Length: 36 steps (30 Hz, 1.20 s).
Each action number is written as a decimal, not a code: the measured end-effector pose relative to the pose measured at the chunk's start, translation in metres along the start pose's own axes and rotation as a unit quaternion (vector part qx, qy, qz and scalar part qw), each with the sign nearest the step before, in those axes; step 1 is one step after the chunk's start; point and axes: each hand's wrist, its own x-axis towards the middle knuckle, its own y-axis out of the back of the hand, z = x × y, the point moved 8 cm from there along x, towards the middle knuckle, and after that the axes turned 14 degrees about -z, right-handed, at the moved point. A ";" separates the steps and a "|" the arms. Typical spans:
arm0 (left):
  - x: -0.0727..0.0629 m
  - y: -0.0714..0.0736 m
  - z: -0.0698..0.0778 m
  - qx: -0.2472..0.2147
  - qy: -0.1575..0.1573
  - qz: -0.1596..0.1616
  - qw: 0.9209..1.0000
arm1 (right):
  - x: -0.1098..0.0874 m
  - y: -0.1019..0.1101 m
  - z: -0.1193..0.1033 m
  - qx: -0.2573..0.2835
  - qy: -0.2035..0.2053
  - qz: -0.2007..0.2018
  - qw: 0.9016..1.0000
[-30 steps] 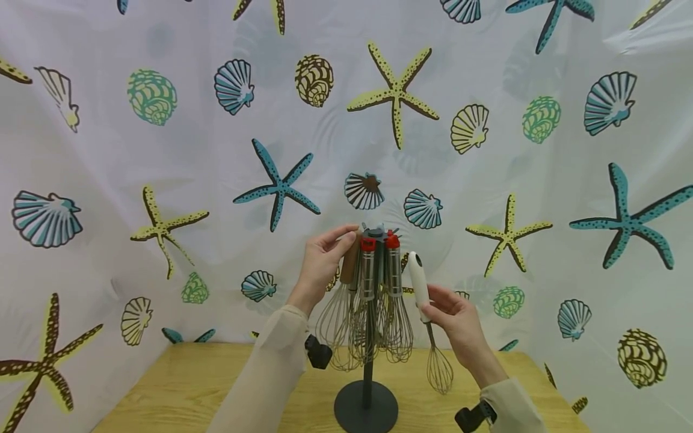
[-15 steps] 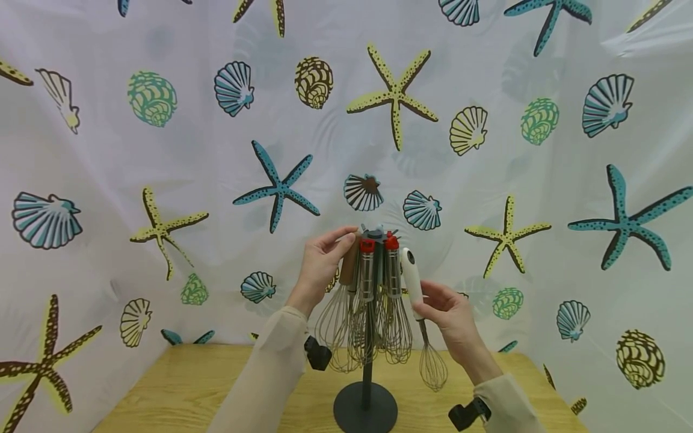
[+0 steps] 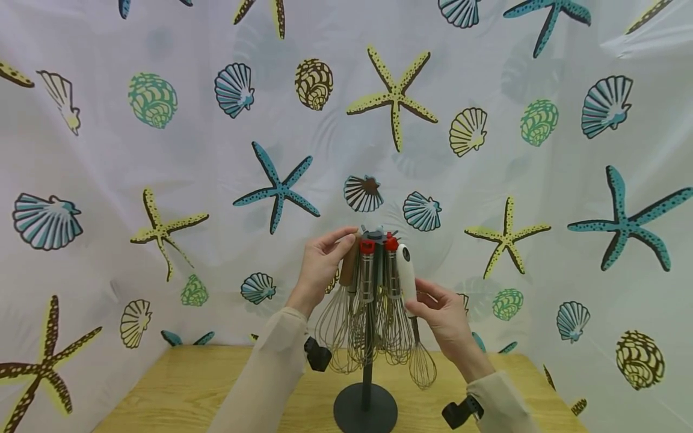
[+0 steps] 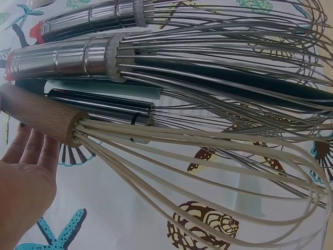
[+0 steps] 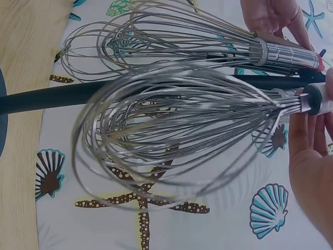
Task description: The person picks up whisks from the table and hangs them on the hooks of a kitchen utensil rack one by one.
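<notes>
My right hand (image 3: pixel 446 319) pinches a small whisk by its white handle (image 3: pixel 405 273), close against the right side of the rack's hanging whisks. Its wire end points down, and the dark hole at the handle's top is level with the red tops nearby. In the right wrist view its wires (image 5: pixel 177 133) overlap those behind. My left hand (image 3: pixel 319 264) holds the top of a whisk with a wooden handle (image 4: pixel 47 117), which hangs at the left of the rack. Two steel-handled whisks (image 3: pixel 367 276) with red ends hang in front.
A dark stand with a round base (image 3: pixel 366 412) carries the whisks above a wooden table (image 3: pixel 178 379). More whisks, one with a pale green handle (image 4: pixel 104 89), hang behind. A white cloth (image 3: pixel 335 132) printed with shells and starfish surrounds the table.
My right hand has moved left, bringing the white-handled whisk up against the hanging steel whisk. My left hand has stayed at the wooden handle.
</notes>
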 end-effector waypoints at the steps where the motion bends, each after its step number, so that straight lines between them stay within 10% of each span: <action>1: 0.000 0.000 0.000 -0.001 0.000 0.000 1.000 | 0.000 -0.001 0.000 -0.003 0.001 -0.003 1.000; 36: 0.001 0.001 0.000 0.012 0.011 0.006 1.000 | 0.017 -0.029 -0.011 -0.031 -0.013 0.035 0.999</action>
